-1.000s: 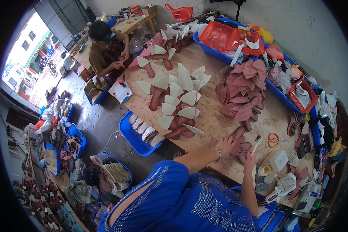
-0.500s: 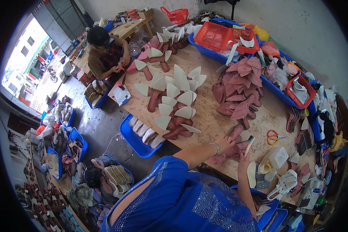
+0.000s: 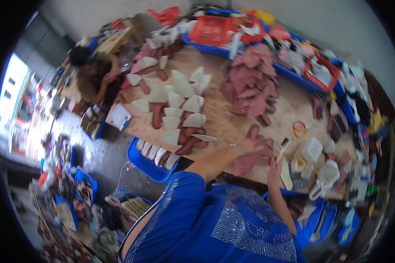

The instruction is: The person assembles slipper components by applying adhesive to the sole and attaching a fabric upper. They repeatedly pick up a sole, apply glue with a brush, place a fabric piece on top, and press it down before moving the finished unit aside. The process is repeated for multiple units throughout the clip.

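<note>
My right hand [image 3: 274, 168] is closed round a brush [image 3: 281, 151] with a pale handle, its dark bristles pointing up and away. To its left, my left hand [image 3: 251, 147] reaches across maroon shoe pieces [image 3: 245, 164] at the near table edge. Blur smears its fingers, so their grip does not show. Beside the right hand lie a pale insole [image 3: 286, 176] and a cloudy plastic container [image 3: 310, 151]. Orange-handled scissors [image 3: 299, 129] rest just beyond. Farther off is a large heap of maroon shoe pieces [image 3: 252, 83].
Maroon pieces with cream pointed flaps [image 3: 180, 105] cover the table's left half. A blue tub [image 3: 150, 168] of pale shoe parts sits below the left edge. Red baskets [image 3: 210, 30] and blue trays line the far side. Another person [image 3: 92, 74] works at the far left.
The view has shifted, with the table scene now farther left and blurred. My left hand still lies over the maroon pieces, and the brush stays in my right hand.
</note>
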`<state>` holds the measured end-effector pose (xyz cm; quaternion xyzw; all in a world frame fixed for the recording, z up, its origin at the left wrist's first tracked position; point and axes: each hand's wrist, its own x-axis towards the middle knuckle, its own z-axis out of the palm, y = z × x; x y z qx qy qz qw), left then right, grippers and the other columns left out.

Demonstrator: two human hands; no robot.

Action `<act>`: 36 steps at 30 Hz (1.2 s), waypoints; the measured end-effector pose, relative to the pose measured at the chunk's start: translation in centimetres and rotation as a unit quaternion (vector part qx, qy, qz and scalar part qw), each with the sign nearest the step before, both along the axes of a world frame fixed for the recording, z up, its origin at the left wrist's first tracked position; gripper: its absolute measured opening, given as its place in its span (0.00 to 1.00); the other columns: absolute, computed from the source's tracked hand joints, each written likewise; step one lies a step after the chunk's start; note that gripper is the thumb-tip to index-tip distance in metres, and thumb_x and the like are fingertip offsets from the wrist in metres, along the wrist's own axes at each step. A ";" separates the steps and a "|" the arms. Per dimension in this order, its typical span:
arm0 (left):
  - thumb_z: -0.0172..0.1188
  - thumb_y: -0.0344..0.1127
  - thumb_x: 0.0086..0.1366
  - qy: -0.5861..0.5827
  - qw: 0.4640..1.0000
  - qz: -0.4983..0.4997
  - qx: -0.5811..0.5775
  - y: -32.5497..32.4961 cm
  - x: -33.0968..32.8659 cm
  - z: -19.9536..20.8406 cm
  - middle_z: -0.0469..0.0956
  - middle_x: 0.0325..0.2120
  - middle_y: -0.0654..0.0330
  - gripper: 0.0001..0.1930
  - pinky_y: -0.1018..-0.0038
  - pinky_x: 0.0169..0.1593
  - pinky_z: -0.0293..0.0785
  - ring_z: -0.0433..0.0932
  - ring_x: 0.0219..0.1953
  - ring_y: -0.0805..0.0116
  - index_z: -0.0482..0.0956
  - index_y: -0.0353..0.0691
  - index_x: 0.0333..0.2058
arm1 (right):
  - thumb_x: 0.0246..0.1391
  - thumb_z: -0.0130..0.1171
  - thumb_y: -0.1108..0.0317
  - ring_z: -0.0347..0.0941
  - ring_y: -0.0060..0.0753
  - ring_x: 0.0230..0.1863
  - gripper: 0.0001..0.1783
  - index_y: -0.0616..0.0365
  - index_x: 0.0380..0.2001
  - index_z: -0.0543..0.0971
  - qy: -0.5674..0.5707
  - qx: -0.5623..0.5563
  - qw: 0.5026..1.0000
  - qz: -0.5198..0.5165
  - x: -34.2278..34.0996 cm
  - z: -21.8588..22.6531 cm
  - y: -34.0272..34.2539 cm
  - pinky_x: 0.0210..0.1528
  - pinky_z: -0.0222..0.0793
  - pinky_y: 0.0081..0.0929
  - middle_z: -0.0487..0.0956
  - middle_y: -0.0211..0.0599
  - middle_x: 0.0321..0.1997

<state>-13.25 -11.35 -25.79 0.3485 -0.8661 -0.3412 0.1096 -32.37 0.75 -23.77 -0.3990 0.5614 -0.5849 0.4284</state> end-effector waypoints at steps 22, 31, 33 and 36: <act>0.54 0.55 0.65 0.275 0.911 0.144 0.269 4.5 -0.3 15.7 0.73 0.47 0.56 0.33 0.66 0.50 0.73 0.76 0.44 0.67 0.63 0.36 0.59 | 0.53 0.62 0.72 0.69 0.23 0.19 0.10 0.57 0.36 0.71 -0.189 0.056 0.967 -0.161 -0.9 12.8 -3.6 0.20 0.66 0.22 0.74 0.32 0.26; 0.50 0.39 0.69 0.308 0.768 0.168 0.536 8.7 -5.5 12.5 0.78 0.42 0.51 0.20 0.70 0.46 0.75 0.79 0.43 0.62 0.69 0.30 0.53 | 0.57 0.60 0.67 0.78 0.28 0.36 0.11 0.58 0.41 0.75 -0.211 0.103 0.957 -0.169 -4.4 12.3 0.0 0.30 0.72 0.23 0.80 0.38 0.36; 0.50 0.38 0.68 0.311 0.776 0.150 0.528 7.6 -3.7 11.0 0.79 0.39 0.44 0.20 0.65 0.43 0.77 0.81 0.39 0.55 0.68 0.32 0.53 | 0.58 0.59 0.62 0.79 0.36 0.38 0.15 0.59 0.45 0.75 0.077 0.096 0.977 -0.175 -9.0 9.2 2.6 0.33 0.73 0.30 0.81 0.44 0.38; 0.50 0.37 0.67 0.296 0.702 0.203 0.615 8.1 -2.8 12.2 0.79 0.38 0.46 0.20 0.64 0.42 0.78 0.81 0.37 0.55 0.66 0.34 0.54 | 0.59 0.56 0.55 0.78 0.53 0.38 0.20 0.53 0.49 0.76 0.339 0.141 0.914 -0.173 -14.1 6.7 7.6 0.37 0.71 0.43 0.80 0.52 0.37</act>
